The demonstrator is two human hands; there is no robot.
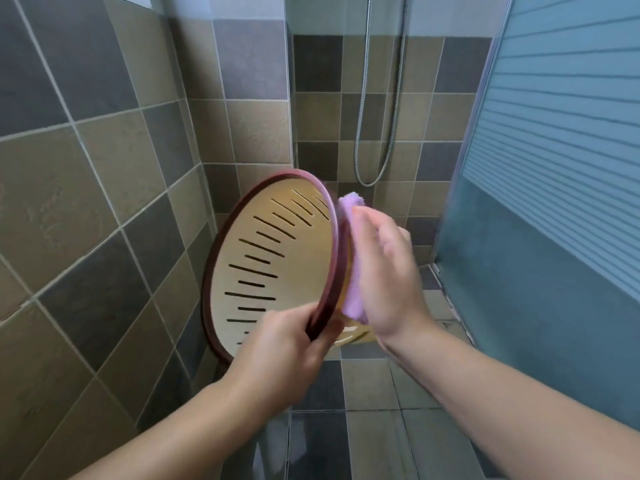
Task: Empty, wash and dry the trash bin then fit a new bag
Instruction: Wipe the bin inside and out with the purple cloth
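Gripping the dark red rim at its lower edge, the left hand (287,344) holds the trash bin (273,258) up in the air, tipped on its side so its mouth faces the person. Fingers curl over the rim from outside and the thumb side sits within, a firm clench on the plastic. The right hand (384,271) presses a lilac cloth (349,258) flat against the bin's outer wall, just behind the rim; its fingers lie spread over the cloth, and whether they pinch it or merely push it I cannot tell, as that hand is blurred.

Judging by the cloth and the lifted bin, the drying step is in hand, with the outside being wiped. The bin hangs in front of the tiled wall (86,202), in the corner of a shower space, with the shower hose (391,133) looping down behind and the frosted door (554,168) to the right.

Inside, the bin looks empty: a pale yellow wall cut with rows of dark slots, no rubbish and no bag in sight. Its base is hidden behind the left hand.

Next, I would guess, the left hand must turn the rim round so the cloth reaches the undried side, then the inside, keeping a tight hold because wet plastic could slip.
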